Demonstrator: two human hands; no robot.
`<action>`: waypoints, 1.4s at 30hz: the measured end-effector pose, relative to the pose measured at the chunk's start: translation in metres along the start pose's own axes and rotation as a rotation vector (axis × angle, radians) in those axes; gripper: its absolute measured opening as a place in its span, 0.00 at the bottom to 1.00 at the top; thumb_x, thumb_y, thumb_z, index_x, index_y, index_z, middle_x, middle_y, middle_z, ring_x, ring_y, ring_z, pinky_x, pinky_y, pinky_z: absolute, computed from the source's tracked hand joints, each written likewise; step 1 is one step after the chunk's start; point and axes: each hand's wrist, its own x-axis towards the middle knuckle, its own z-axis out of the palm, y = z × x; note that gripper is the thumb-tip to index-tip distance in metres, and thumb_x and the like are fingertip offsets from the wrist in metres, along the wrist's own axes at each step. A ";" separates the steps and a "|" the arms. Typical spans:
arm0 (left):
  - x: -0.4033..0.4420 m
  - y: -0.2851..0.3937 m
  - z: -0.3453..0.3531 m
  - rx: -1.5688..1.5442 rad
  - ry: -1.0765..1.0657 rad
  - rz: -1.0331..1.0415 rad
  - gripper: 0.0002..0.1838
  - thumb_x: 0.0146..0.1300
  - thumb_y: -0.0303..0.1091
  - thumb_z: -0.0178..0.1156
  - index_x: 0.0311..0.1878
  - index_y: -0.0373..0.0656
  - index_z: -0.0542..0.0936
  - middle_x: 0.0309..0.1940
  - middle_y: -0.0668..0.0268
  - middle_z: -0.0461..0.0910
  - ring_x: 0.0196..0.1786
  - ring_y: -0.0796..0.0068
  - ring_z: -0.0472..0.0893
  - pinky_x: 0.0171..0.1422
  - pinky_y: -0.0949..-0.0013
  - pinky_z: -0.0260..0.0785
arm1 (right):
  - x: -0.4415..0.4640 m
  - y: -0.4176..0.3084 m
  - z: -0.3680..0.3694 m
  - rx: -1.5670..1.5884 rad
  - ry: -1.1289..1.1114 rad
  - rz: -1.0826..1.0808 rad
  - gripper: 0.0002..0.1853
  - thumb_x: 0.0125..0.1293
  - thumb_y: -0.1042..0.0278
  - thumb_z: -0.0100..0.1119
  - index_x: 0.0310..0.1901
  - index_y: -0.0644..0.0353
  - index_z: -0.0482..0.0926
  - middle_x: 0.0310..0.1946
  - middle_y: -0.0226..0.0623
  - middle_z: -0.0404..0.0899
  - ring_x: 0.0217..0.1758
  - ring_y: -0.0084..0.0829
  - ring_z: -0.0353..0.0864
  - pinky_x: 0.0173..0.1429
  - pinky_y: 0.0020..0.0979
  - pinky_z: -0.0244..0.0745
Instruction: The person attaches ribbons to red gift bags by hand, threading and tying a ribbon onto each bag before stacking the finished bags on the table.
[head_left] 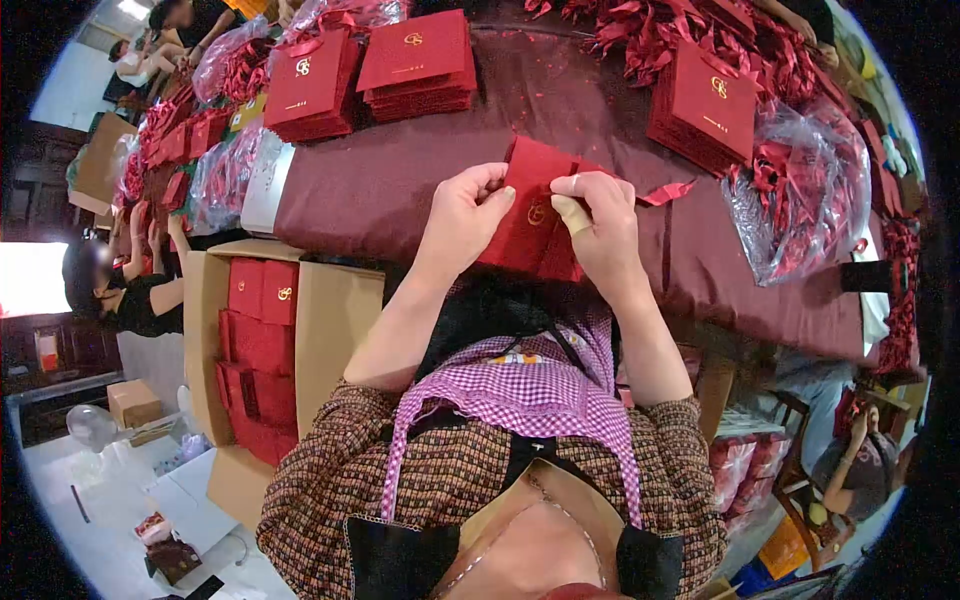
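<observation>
Holds red bag (519, 232) between both hands, over near part of table (390, 175). Pinches left edge with thumb and fingers of left hand (462, 215), right part with thumb and forefinger of right hand (605, 225). Has ribbon (668, 193) trailing right, bag stacks (417, 65) beyond, open carton (340, 320) down left.

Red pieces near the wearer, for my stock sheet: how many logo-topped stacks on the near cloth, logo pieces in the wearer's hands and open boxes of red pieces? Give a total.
Logo-topped stacks: 3 (left stack, middle stack, right stack)
Red logo piece in left hand and right hand: 1
Open box of red pieces: 1
Total: 5
</observation>
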 end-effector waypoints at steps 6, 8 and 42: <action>-0.006 0.003 0.004 0.105 0.054 0.061 0.15 0.61 0.20 0.59 0.52 0.33 0.78 0.36 0.72 0.79 0.37 0.86 0.74 0.44 0.80 0.69 | 0.007 -0.002 0.010 -0.073 0.017 -0.072 0.06 0.55 0.70 0.65 0.35 0.54 0.79 0.31 0.30 0.81 0.39 0.31 0.80 0.49 0.35 0.63; -0.008 0.008 0.006 0.112 0.051 0.069 0.15 0.60 0.20 0.60 0.52 0.33 0.78 0.35 0.73 0.78 0.36 0.87 0.73 0.43 0.81 0.68 | 0.008 -0.002 0.011 -0.087 0.028 -0.084 0.05 0.55 0.70 0.65 0.34 0.54 0.79 0.31 0.30 0.81 0.39 0.31 0.80 0.49 0.35 0.63; -0.001 0.009 0.015 0.394 -0.003 0.489 0.09 0.57 0.21 0.57 0.42 0.34 0.78 0.33 0.52 0.79 0.36 0.54 0.81 0.40 0.63 0.73 | 0.014 -0.016 -0.021 0.141 -0.254 0.240 0.07 0.55 0.73 0.68 0.35 0.63 0.81 0.33 0.39 0.83 0.39 0.37 0.79 0.46 0.34 0.73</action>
